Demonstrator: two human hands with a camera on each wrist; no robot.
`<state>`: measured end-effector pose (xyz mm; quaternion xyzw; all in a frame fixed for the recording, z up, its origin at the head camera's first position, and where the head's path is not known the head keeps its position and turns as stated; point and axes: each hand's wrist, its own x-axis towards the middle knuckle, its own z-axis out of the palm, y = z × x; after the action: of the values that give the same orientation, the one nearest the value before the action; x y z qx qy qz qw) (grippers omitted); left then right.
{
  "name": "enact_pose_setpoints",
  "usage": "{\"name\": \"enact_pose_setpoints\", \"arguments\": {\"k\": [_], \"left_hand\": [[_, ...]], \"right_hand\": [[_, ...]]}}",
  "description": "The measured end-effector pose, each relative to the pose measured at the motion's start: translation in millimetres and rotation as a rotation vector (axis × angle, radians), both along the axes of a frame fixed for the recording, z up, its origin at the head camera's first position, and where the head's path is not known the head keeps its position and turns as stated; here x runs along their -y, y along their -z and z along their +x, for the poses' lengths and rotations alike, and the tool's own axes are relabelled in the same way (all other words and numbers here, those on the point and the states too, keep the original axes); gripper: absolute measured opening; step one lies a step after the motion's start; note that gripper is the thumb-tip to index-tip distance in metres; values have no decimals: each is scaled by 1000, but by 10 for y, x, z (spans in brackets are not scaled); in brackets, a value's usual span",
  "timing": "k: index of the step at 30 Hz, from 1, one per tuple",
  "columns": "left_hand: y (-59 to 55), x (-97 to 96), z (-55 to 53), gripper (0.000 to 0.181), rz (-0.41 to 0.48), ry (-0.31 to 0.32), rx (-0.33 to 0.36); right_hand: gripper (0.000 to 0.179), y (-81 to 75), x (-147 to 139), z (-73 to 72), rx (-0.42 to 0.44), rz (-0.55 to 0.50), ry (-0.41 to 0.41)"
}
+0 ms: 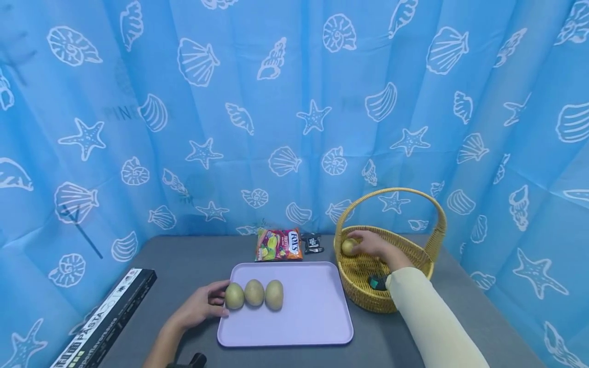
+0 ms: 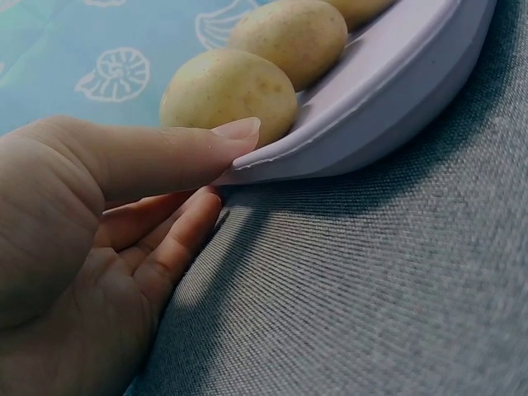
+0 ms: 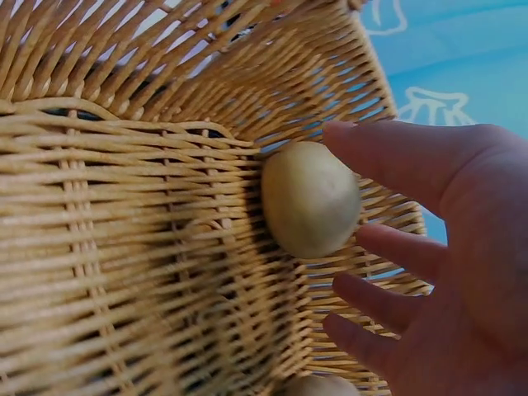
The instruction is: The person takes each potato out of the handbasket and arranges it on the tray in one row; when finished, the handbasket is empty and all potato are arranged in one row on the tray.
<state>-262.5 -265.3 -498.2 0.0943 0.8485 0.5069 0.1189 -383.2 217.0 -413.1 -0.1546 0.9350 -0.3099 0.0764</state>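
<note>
My left hand (image 1: pixel 201 305) pinches the left rim of the lilac tray (image 1: pixel 313 306), thumb on top and fingertips below, as the left wrist view shows. Close beside the thumb lies a potato (image 2: pixel 229 92), the leftmost of three in a row on the tray, with a middle potato (image 1: pixel 254 293) and a right potato (image 1: pixel 274 295). My right hand (image 1: pixel 371 243) reaches into the wicker basket (image 1: pixel 363 296). Its spread fingers and thumb are at the side of another potato (image 3: pixel 309 200) by the basket wall; whether they press on it is hard to tell.
Part of one more potato (image 3: pixel 318 386) shows lower in the basket, near a dark item with a green label (image 1: pixel 377 282). Behind the tray lie a candy bag (image 1: pixel 278 245) and a small black packet (image 1: pixel 313 243). A long black-and-white pasta box (image 1: pixel 108 317) lies at the left.
</note>
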Motion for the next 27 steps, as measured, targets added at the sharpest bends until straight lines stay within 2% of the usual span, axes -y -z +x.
{"name": "enact_pose_setpoints", "arguments": {"k": [6, 10, 14, 17, 22, 27], "left_hand": [[4, -11, -1, 84, 3, -3, -4], [-6, -23, 2, 84, 3, -5, -11], [-14, -44, 4, 84, -1, -8, -15], [-20, -54, 8, 84, -3, -6, -20], [-32, -53, 10, 83, 0, 0, -27], [-47, -48, 20, 84, -9, -3, -20]], "right_hand": [[49, 41, 70, 12, 25, 14, -18], [42, 74, 109, -8, -16, 72, -42], [39, 107, 101, -30, -39, 152, -23], [38, 102, 65, -33, -47, 174, -19], [37, 48, -1, -5, -4, 109, 2], [31, -59, -21, 108, 55, -83, 9]]}}
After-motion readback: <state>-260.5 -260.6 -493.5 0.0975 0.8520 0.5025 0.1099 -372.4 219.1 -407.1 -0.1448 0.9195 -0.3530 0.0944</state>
